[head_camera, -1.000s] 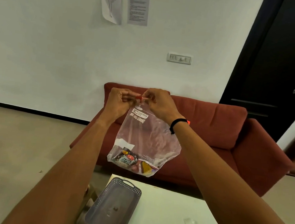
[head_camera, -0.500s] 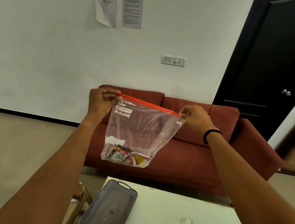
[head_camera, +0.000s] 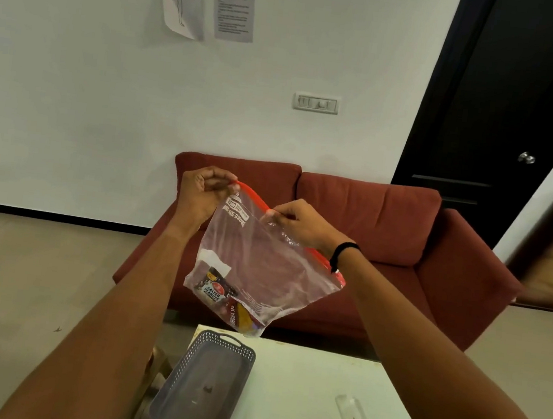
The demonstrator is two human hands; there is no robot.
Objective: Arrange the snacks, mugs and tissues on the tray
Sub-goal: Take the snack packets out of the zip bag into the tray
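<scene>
Both hands pinch the red-zippered top of a clear plastic bag, left hand at its corner, right hand midway along. Snack packets sit in the bag's bottom, above a grey tray on the white table.

A bag hangs above the surface's far edge, in front of the sofa. Snack packets lie in its lower left corner. A tray sits on the surface's left side, below the bag.
</scene>
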